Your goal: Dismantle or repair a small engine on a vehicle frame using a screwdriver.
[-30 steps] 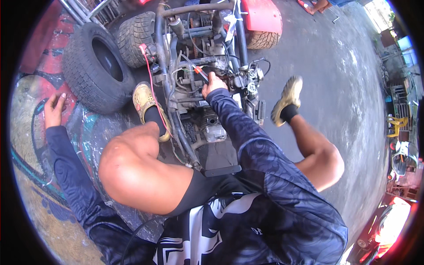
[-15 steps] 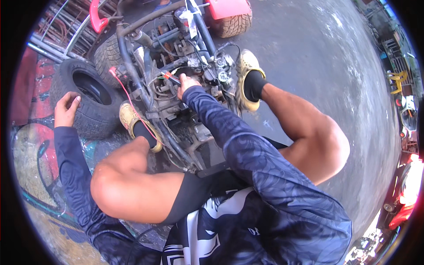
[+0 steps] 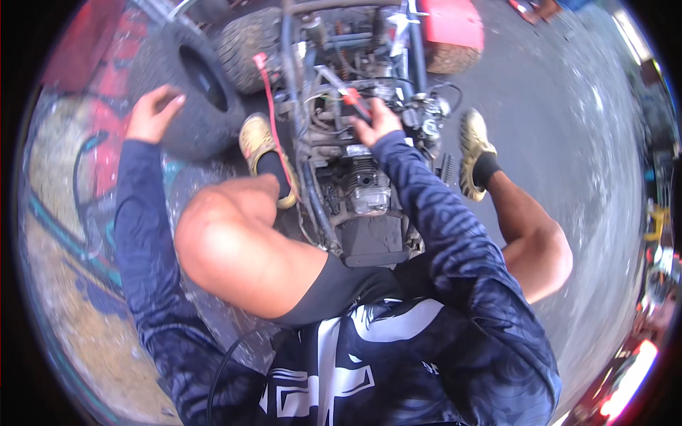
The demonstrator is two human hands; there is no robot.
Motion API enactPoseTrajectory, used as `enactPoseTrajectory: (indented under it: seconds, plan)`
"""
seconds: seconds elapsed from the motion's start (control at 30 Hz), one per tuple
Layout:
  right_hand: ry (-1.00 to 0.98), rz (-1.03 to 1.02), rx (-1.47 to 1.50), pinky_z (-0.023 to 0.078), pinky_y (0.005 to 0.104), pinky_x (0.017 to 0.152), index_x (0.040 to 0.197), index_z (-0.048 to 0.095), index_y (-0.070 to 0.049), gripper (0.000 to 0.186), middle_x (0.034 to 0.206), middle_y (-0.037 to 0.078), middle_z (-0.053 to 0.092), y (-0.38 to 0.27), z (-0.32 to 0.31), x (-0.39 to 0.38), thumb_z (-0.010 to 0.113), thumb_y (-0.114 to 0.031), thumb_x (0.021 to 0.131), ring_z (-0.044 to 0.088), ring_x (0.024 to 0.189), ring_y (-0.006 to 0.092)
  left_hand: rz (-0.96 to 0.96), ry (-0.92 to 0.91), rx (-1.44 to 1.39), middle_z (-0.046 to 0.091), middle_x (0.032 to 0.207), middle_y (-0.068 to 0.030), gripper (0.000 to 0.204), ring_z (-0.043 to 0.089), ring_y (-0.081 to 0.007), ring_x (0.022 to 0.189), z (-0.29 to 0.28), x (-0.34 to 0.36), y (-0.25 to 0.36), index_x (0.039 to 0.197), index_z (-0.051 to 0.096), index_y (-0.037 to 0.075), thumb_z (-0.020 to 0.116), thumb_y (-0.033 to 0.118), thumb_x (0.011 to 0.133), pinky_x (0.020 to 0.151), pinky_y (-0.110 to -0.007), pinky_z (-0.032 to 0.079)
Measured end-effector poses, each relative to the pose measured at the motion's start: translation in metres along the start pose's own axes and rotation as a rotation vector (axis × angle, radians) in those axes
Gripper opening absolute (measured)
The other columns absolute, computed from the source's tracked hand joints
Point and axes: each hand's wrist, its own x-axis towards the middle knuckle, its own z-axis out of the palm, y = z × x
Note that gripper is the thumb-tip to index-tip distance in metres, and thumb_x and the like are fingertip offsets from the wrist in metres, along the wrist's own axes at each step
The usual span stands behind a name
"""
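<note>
Fingers of the right hand [image 3: 382, 122] clamp an orange-and-black tool [image 3: 351, 96] slanting forward-left between the vehicle frame's [image 3: 417, 65] tubes; the left hand [image 3: 150, 117], unclenched, hangs well apart.

left grip [image 3: 150, 117]: raised, loosely curled | right grip [image 3: 383, 124]: forward, clasped

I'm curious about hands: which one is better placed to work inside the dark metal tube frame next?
Probably the right hand: it holds a slim red-and-black-handled tool over the frame. The left hand looks empty, out beside the big black rubber tyre.
</note>
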Motion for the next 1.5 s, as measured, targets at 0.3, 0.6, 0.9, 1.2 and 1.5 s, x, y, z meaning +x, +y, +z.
enactPoseTrajectory:
  seconds: [0.3, 0.6, 0.9, 1.2, 1.5]
  plan:
    - [-0.486, -0.012, 0.034, 0.042, 0.0383, 0.062, 0.080, 0.047, -0.002, 0.034, 0.068, 0.015, 0.050, 0.022, -0.029, -0.079, 0.070, -0.026, 0.070, 0.053, 0.065, 0.0323, -0.055, -0.019, 0.033, 0.061, 0.081, -0.0033, 0.017, 0.058, -0.0104, 0.076, 0.011, -0.021, 0.010, 0.094, 0.061, -0.001, 0.059, 0.013, 0.084, 0.072, -0.026, 0.046]
    - [-0.667, 0.401, -0.207, 0.049, 0.0426, 0.073, 0.092, 0.055, -0.002, 0.051, 0.080, 0.024, 0.063, 0.076, -0.040, -0.119, 0.073, -0.041, 0.066, 0.062, 0.081, 0.0405, -0.197, -0.167, -0.033, 0.060, 0.083, -0.0023, 0.016, 0.056, -0.0104, 0.077, 0.043, 0.005, 0.007, 0.097, 0.060, -0.002, 0.058, 0.009, 0.086, 0.072, -0.025, 0.046]
    - [-0.482, 0.482, -0.069, 0.048, 0.0396, 0.070, 0.102, 0.053, -0.002, 0.049, 0.077, 0.021, 0.062, 0.085, -0.097, -0.150, 0.069, -0.039, 0.073, 0.063, 0.077, 0.0363, -0.076, -0.362, -0.003, 0.062, 0.076, -0.0051, 0.018, 0.057, -0.0098, 0.069, 0.133, 0.030, 0.051, 0.096, 0.062, 0.001, 0.060, 0.010, 0.081, 0.068, -0.027, 0.047]
    - [-0.446, 0.720, -0.160, 0.048, 0.0306, 0.064, 0.101, 0.059, -0.005, 0.043, 0.071, 0.009, 0.062, 0.152, -0.219, -0.106, 0.077, -0.026, 0.068, 0.060, 0.066, 0.0175, -0.148, -0.533, -0.283, 0.064, 0.088, -0.0044, 0.021, 0.060, -0.0133, 0.084, 0.180, 0.023, 0.017, 0.102, 0.061, 0.003, 0.059, 0.011, 0.084, 0.078, -0.027, 0.047]
    - [-0.529, 0.443, -0.437, 0.049, 0.0293, 0.053, 0.107, 0.054, -0.004, 0.040, 0.071, 0.010, 0.063, 0.229, -0.186, -0.023, 0.071, -0.017, 0.073, 0.060, 0.056, 0.0158, -0.274, -0.341, -0.743, 0.061, 0.097, -0.0090, 0.023, 0.057, -0.0164, 0.093, 0.187, 0.007, 0.025, 0.104, 0.056, -0.003, 0.059, 0.004, 0.082, 0.087, -0.030, 0.043]
